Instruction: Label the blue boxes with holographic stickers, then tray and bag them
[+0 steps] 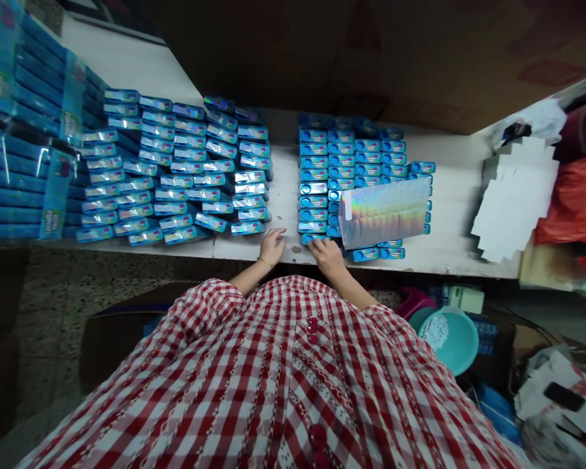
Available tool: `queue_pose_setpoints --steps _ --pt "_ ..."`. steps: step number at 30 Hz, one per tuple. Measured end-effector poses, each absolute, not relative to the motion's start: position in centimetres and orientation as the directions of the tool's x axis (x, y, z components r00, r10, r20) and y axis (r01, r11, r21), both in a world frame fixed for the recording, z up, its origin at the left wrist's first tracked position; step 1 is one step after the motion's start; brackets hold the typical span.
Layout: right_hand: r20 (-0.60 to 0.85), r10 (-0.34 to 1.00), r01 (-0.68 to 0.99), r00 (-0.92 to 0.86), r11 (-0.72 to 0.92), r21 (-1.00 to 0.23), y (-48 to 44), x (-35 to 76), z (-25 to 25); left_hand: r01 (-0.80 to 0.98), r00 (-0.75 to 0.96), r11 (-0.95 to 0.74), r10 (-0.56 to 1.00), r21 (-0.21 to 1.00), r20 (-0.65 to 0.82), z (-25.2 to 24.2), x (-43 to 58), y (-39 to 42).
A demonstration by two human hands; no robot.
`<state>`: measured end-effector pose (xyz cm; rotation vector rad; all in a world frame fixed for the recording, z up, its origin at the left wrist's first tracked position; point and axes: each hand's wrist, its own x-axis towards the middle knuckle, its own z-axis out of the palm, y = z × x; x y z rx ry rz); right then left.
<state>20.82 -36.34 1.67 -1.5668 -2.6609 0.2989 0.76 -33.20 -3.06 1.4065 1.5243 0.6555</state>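
Observation:
My left hand (272, 247) rests on the white table (283, 195) near its front edge, fingers loosely stretched toward a stack of blue boxes (176, 166) on the left. My right hand (326, 251) lies beside it, fingertips touching the nearest small blue box (312, 238) in a second block of stacked blue boxes (351, 163). A shiny holographic sheet (385, 212) lies tilted on top of that right block. Neither hand grips anything.
Wrapped bundles of blue boxes (24, 130) pile up at far left. A stack of flat white card blanks (515, 198) sits at right beside red bags (579, 195). Below the table are a teal basin (452, 335) and a cardboard box (112, 332).

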Motion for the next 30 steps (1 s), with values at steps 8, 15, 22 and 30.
queue_pose_setpoints --steps 8,15,22,30 --pt "0.093 0.938 0.914 -0.334 0.346 -0.213 -34.0 23.6 4.2 0.597 0.052 -0.037 0.999 0.802 0.008 0.6 2.1 -32.0" --pt "0.219 0.958 0.956 -0.186 0.228 -0.185 -25.4 32.3 7.3 0.449 0.234 -0.071 0.971 0.891 -0.041 4.5 12.8 -24.3" --pt "0.014 0.863 0.858 -0.505 0.504 -0.099 -22.8 32.8 5.1 0.025 0.1 0.512 0.853 0.859 -0.511 3.2 17.9 -21.9" --pt "0.083 0.903 0.84 -0.42 0.422 -0.341 -27.0 33.5 9.6 0.049 0.093 0.48 0.871 0.876 -0.482 2.6 18.1 -21.7"
